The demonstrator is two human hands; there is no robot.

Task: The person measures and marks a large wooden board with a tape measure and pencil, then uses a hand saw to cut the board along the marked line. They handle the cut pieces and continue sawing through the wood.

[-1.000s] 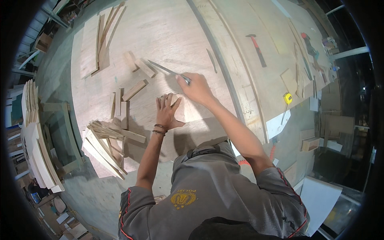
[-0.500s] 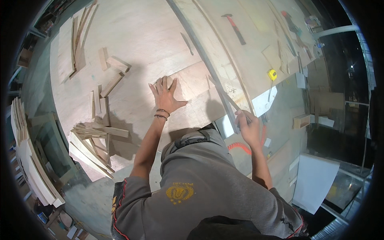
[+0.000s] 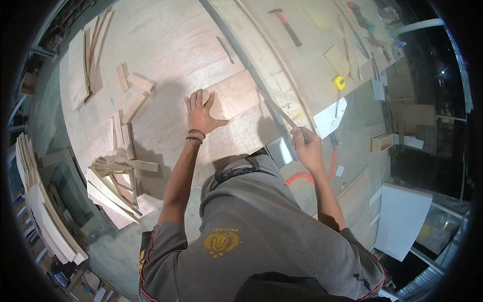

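My left hand [image 3: 202, 114] lies with fingers spread on a rectangular thin plywood piece [image 3: 235, 95], which rests on a larger plywood sheet [image 3: 171, 55]. My right hand [image 3: 307, 146] is closed round the near end of a long, narrow, blade-like tool [image 3: 285, 117]; its exact kind is unclear. The tool's far end points toward the right edge of the plywood piece, beside a long dark straight bar [image 3: 231, 43]. Whether its tip touches the wood cannot be made out. A thin curved dark object [image 3: 225, 49] lies on the sheet beyond the piece.
Short wood blocks [image 3: 135, 106] and a pile of thin strips [image 3: 113, 176] lie to the left. On the right are a red-handled hammer [image 3: 286, 27], a yellow tape measure [image 3: 339, 82] and a coiled red hose [image 3: 300, 177]. Stacked boards [image 3: 45, 211] stand at far left.
The view has shifted slightly, so the table's contents appear a little further left and up. My left hand stays spread on the plywood; my right hand keeps its hold on the tool.
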